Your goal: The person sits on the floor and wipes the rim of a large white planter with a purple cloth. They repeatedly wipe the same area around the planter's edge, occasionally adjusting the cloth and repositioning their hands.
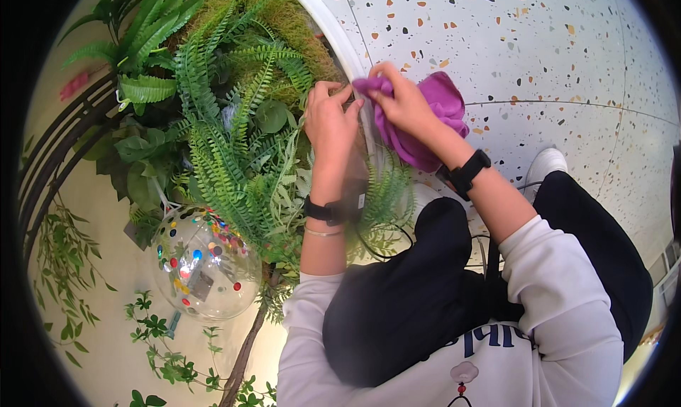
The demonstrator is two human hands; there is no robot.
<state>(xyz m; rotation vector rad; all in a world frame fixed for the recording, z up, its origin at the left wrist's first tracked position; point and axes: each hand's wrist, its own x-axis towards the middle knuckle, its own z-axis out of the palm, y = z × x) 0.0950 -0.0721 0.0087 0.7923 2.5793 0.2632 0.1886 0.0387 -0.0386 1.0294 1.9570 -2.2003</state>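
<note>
My right hand (401,101) grips a bunched purple cloth (444,101), likely a cleaning towel. One twisted end of the cloth pokes out past my fingertips at the white curved rim (327,18) of a planter. The rest of it hangs below my palm, over the floor. Just inside that rim, my left hand (332,117) rests among the greenery, palm down, thumb and forefinger apart. No object shows in it, though its palm is hidden. Fern fronds (223,157), apparently artificial, and green-brown moss (298,29) lie beside it.
A clear balloon with coloured confetti (207,263) sits left of my forearm. Dark curved rails (58,135) run along the far left. Leafy sprigs (170,359) and a brown branch (242,354) lie lower down. Speckled terrazzo floor (505,50) spreads to the right. A thin black cable (383,255) loops near my knee.
</note>
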